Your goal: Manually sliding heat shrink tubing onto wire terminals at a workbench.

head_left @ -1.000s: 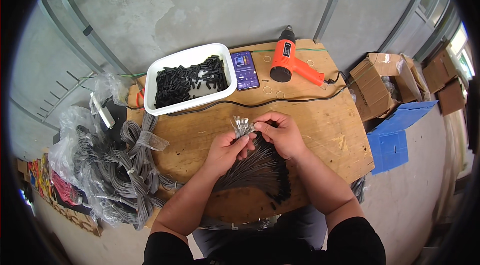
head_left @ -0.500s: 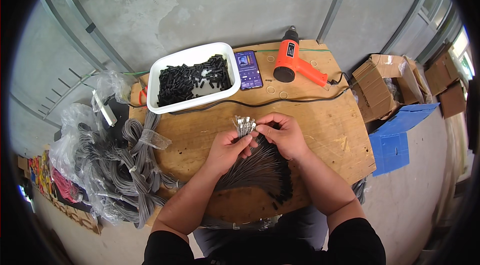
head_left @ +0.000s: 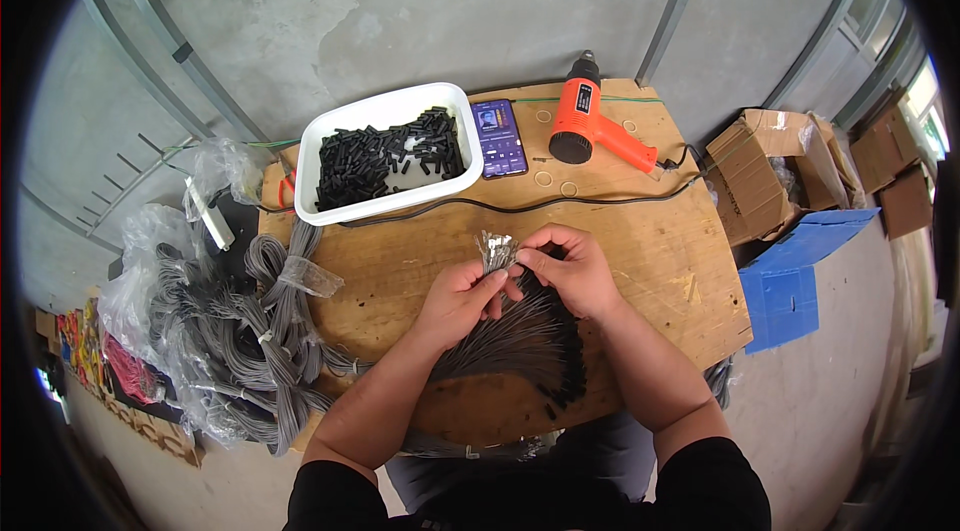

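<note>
A bundle of thin grey wires (head_left: 490,336) fans across the near middle of the table, its far ends gathered upright and tipped with shiny metal pieces (head_left: 499,249). My left hand (head_left: 462,303) is closed around the bundle just below those tips. Beside it, my right hand (head_left: 568,273) pinches with thumb and forefinger at the right side of the tips, on what looks like a single wire end. Black sleeves (head_left: 572,371) cover the other ends of the wires, lying in a curved row near my right forearm.
Short black tubes (head_left: 385,156) fill part of a white tub (head_left: 462,131) at the back. A phone (head_left: 500,139) and an orange heat gun (head_left: 590,121) lie right of it; a black cord (head_left: 480,203) crosses the table. Grey wire coils (head_left: 270,341) crowd the left. Cardboard boxes (head_left: 750,186) stand at right.
Both hands and the wire tips have shifted very slightly to the right. The grip of each hand looks the same.
</note>
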{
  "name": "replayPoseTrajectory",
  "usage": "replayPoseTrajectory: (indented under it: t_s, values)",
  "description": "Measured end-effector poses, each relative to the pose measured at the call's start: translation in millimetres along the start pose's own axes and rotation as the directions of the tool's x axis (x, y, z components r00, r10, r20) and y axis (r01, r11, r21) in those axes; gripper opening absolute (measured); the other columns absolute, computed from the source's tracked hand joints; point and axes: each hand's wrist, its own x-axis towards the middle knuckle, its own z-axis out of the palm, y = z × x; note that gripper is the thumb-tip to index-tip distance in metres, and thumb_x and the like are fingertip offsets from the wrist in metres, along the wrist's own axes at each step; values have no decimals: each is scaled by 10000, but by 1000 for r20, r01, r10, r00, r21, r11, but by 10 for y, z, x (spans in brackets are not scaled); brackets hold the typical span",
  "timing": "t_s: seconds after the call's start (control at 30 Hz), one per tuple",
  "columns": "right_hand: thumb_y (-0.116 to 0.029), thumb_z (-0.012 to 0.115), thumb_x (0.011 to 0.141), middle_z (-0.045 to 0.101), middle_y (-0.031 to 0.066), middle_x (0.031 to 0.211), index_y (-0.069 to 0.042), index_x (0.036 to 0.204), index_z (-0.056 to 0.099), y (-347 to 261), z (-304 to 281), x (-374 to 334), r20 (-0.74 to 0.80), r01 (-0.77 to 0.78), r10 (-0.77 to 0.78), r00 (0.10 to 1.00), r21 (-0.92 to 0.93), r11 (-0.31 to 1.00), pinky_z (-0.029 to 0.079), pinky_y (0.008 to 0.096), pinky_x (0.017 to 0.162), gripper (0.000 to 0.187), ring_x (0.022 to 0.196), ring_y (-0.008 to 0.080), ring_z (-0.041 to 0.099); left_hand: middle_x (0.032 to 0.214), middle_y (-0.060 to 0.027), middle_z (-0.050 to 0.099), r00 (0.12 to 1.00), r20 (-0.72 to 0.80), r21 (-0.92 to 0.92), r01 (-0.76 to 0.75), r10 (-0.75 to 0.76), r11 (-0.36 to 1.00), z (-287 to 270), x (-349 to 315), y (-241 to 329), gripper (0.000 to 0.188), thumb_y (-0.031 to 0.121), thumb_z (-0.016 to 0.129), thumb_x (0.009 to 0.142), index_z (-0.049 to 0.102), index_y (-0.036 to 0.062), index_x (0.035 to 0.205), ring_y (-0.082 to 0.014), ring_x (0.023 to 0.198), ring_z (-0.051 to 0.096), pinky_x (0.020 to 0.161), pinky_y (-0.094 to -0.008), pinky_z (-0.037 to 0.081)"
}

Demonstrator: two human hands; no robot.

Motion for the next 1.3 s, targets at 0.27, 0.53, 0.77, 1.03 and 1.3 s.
replayPoseTrajectory:
  t_s: [0.27, 0.53, 0.77, 1.03, 1.3]
  values:
    - [-53, 685, 899, 621, 12, 772, 10, 927, 656, -1, -75, 31, -1, -136, 138, 990, 165, 977, 385, 195, 536, 75, 600, 43, 488, 918, -54, 691, 996, -87, -32, 24, -26, 999, -1, 3, -20, 218, 136, 564, 1004, 655, -5, 1144, -71, 676, 578, 601, -208, 476]
    - [-31, 684, 899, 607, 26, 757, 10, 909, 634, 6, 11, 26, -7, -154, 157, 988, 158, 975, 373, 198, 513, 65, 576, 58, 482, 893, -53, 677, 985, -170, -175, 6, -36, 985, -52, -3, -60, 204, 107, 671, 940, 665, -15, 1103, -79, 702, 593, 635, -220, 503]
    - [-22, 682, 899, 610, 20, 765, 14, 905, 640, 8, 56, 2, -21, -121, 124, 992, 98, 988, 382, 196, 521, 55, 580, 50, 483, 856, -38, 677, 989, -145, -124, 14, -32, 992, -34, 3, -33, 186, 81, 703, 910, 666, -9, 1069, -87, 708, 603, 657, -217, 496]
    - [-32, 680, 907, 623, -4, 773, 18, 917, 663, 50, 46, 3, 2, -89, 89, 996, 8, 996, 398, 188, 544, 53, 611, 25, 497, 864, -62, 707, 975, -222, -174, -39, -1, 984, -51, 33, -115, 146, 62, 713, 899, 687, -23, 1015, -91, 700, 616, 657, -217, 497]
    - [-129, 560, 953, 638, 84, 920, 9, 1069, 622, -77, -135, 104, 43, -251, 289, 956, 627, 737, 407, 219, 566, 191, 666, 134, 526, 812, -63, 688, 963, -271, -159, -38, -7, 987, -74, 24, -82, 127, 61, 733, 867, 694, -22, 956, -82, 684, 606, 618, -215, 473]
